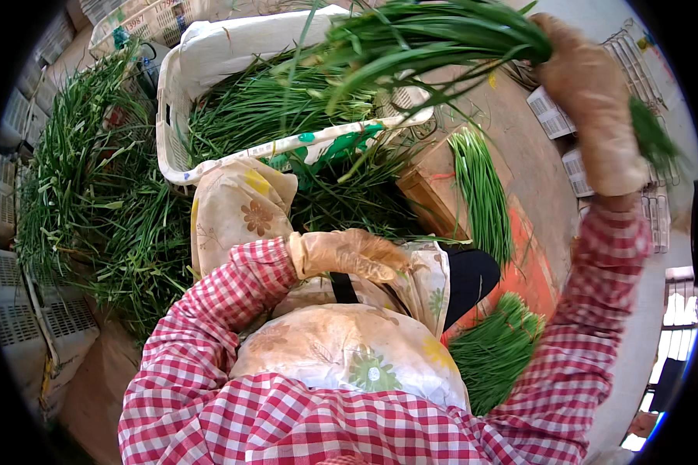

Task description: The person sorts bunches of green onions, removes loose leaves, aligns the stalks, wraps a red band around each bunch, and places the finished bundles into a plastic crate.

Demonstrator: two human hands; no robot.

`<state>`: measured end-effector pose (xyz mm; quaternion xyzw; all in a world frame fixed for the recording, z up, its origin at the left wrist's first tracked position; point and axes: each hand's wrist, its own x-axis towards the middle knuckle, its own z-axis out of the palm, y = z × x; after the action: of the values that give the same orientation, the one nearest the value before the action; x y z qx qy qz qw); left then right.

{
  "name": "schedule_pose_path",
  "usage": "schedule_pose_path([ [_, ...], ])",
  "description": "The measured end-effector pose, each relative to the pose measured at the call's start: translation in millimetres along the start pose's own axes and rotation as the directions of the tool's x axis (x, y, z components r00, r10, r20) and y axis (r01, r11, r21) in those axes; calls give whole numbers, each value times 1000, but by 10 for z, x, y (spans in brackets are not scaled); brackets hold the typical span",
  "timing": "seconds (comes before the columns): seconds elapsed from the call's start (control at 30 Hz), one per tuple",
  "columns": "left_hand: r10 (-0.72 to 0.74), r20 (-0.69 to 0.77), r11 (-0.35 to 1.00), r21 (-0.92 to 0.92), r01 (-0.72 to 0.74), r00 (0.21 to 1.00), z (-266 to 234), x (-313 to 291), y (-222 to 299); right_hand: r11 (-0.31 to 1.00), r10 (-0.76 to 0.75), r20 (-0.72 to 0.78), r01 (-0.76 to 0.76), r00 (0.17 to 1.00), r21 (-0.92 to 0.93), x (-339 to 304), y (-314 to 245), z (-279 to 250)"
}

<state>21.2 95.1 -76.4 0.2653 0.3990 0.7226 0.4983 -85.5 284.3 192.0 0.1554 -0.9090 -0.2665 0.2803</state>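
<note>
Raised at the upper right, my gloved right hand (585, 81) is closed round a bunch of chives (442, 35). The long green leaves stream left over a white plastic crate (165, 139), and a shorter end pokes out behind the wrist. My gloved left hand (349, 254) rests low over my lap, fingers curled together. Whatever it may grip is hidden, though a thin stem lies by its fingertips. Loose chives (264, 105) fill the crate, which stands in front of my knees. My lap is covered by a flowered apron (349, 341).
Trimmed chives (479, 194) lie by a wooden block (434, 186) at right. Another bundle (500, 349) sits beside my right thigh on orange-red material (529, 252). A large heap of loose chives (93, 178) covers the left side. White crates (54, 325) stand along the left edge.
</note>
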Motion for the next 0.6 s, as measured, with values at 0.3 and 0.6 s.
schedule_pose_path([
  [0.3, 412, -365, 710, -446, -545, 835, -447, 168, -277, 934, -93, 164, 29, 982, 356, -1416, -1660, 693],
  [0.6, 524, -491, 405, -575, -711, 696, -826, 65, -768, 561, -468, 314, 3, 826, 828, -2012, -2008, 645],
])
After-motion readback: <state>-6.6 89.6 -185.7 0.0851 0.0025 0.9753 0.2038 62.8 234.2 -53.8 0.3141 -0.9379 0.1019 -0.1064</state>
